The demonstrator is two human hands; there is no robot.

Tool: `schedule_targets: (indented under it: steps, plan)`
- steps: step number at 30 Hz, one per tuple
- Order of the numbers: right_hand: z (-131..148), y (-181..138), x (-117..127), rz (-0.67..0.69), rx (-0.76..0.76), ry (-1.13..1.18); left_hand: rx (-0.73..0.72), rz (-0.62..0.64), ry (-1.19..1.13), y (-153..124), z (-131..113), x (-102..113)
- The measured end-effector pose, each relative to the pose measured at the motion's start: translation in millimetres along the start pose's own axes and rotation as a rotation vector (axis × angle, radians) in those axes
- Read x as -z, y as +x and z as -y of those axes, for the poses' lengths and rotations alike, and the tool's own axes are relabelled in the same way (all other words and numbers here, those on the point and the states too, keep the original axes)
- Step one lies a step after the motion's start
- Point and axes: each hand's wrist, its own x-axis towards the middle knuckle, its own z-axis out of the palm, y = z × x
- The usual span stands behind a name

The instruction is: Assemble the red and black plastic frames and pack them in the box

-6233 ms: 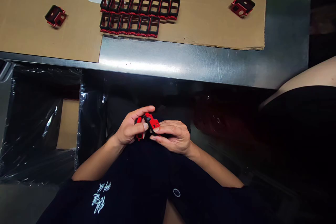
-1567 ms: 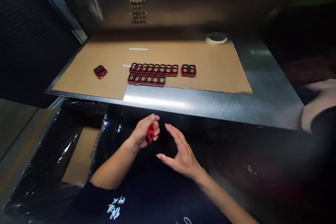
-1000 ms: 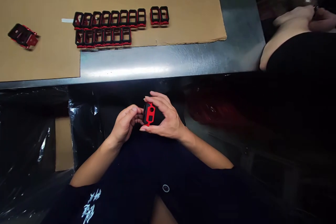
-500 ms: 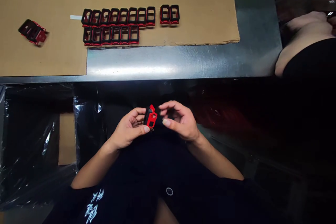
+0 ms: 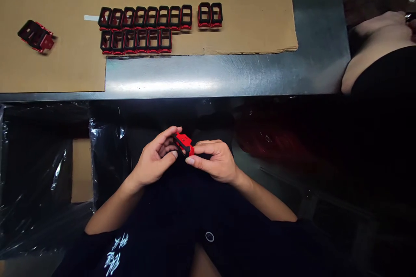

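Observation:
A small red and black plastic frame (image 5: 184, 140) is held between my two hands, in front of my body and below the table edge. My left hand (image 5: 156, 156) grips its left side, with a finger on the top and the thumb at the lower edge. At its right end, the fingers and thumb of my right hand (image 5: 217, 160) are closed on the red part. Similar black-rimmed red frames (image 5: 141, 40) stand upright in two close rows on the cardboard (image 5: 250, 17), with a separate pair (image 5: 210, 15) to their right.
On the left cardboard lies another red and black piece (image 5: 36, 36), tilted. The metal table (image 5: 227, 75) shows along the front edge. A person's arm (image 5: 373, 52) rests at the far right. Black plastic sheeting (image 5: 39, 160) hangs at the lower left.
My right hand has moved left and taken hold of the frame, which half a second ago was in my left hand only. The frame has turned, its red face now upward.

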Motion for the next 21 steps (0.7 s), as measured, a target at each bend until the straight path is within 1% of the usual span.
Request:
schedule_targets:
  steps: [2,4,6,8,12,15,18,21]
  plan:
    - [-5,0,-2,0.001,0.15,-0.069,-0.019,0.012,-0.11,-5,-1,-7]
    - [-11,2,-4,0.005,0.261,-0.102,-0.045,-0.008,-0.114,-8,-1,-13]
    - [-15,3,-7,0.007,0.333,-0.147,-0.057,-0.051,-0.073,-9,-1,-17]
    - [-16,5,-8,0.019,0.357,-0.193,-0.072,-0.077,-0.032,-8,0,-19]
    - [-10,5,-3,0.036,0.348,-0.225,-0.14,-0.098,0.005,-8,3,-19]
    - [-3,3,5,-0.007,0.305,-0.124,-0.182,-0.104,0.055,-9,6,-17]
    - [4,2,7,-0.04,0.183,-0.002,-0.24,-0.117,0.252,-8,8,-15]
    - [9,4,0,-0.051,0.117,0.01,-0.407,-0.147,0.513,-5,9,-15]
